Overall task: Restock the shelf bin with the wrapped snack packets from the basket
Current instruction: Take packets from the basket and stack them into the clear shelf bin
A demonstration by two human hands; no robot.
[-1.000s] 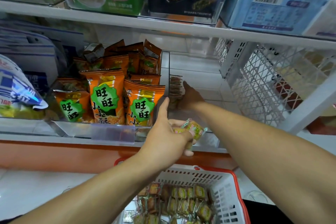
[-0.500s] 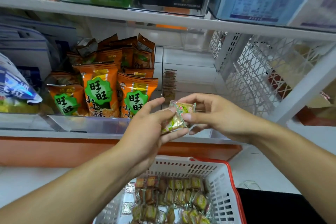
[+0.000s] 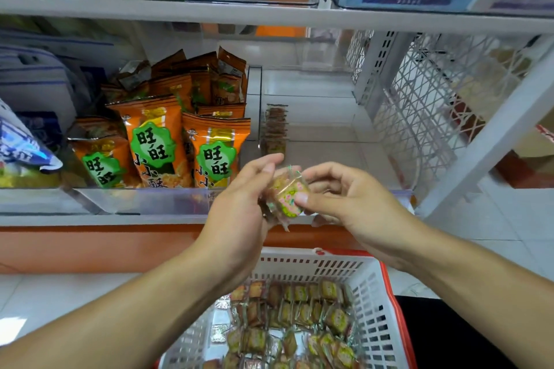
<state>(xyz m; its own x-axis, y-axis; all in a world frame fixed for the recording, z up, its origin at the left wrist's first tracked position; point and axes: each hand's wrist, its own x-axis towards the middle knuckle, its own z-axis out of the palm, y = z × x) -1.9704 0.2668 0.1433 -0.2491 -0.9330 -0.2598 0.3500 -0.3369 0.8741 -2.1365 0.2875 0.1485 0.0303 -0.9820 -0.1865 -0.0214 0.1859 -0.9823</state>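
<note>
Between the shelf front and the basket (image 3: 380, 293) below, both hands meet over a small clutch of wrapped snack packets (image 3: 284, 198); the left hand (image 3: 239, 204) cups the bunch with fingers curled behind it, while the right hand (image 3: 344, 201) pinches the top packet between thumb and forefinger — likely peeling one off to place it. Ahead, the clear shelf bin (image 3: 314, 135) holds only a short upright row of packets (image 3: 274, 126) against its left wall, so most of the restocking seems undone; many more packets lie loose in the basket. Orange snack bags (image 3: 168, 147) fill the neighbouring bin on the left — the bunch is held near the sparse one, ready to feed it.
</note>
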